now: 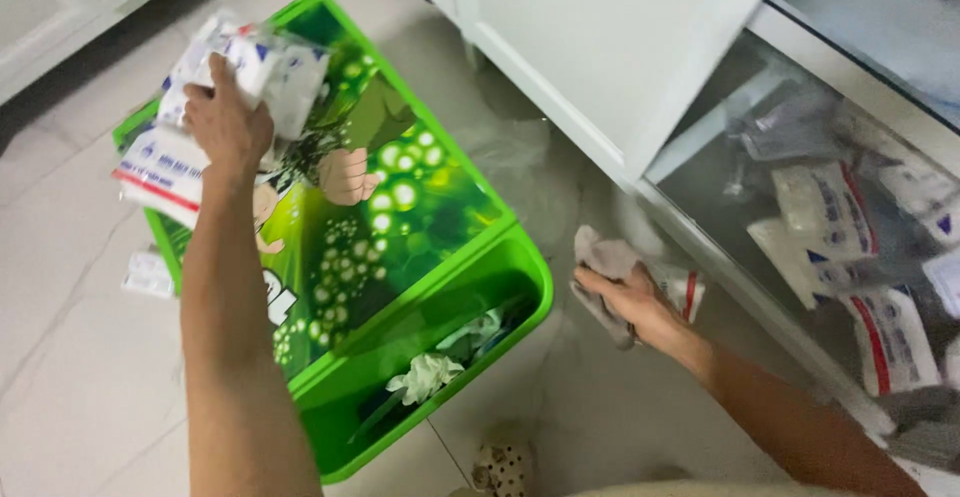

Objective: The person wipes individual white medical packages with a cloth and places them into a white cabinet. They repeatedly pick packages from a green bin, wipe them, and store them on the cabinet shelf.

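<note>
My left hand [226, 122] grips a clear plastic packet of white pads [262, 69] above the far end of a green plastic bin [440, 357]. The bin's printed green lid [400, 207] is slid partly aside, and another white packet with a red stripe [160, 172] lies on its left edge. White and pale green crumpled scraps [430, 372] lie inside the open part of the bin. My right hand [630, 302] holds a grey cloth [605, 262] on the floor beside the cabinet, with a small red-and-white packet [688, 292] just behind it.
An open white cabinet door [600, 37] hangs above a low shelf [800, 217] filled with several white packets in plastic. A small packet [148, 272] lies on the tiled floor left of the bin. A spotted object [503, 467] sits at the bottom edge.
</note>
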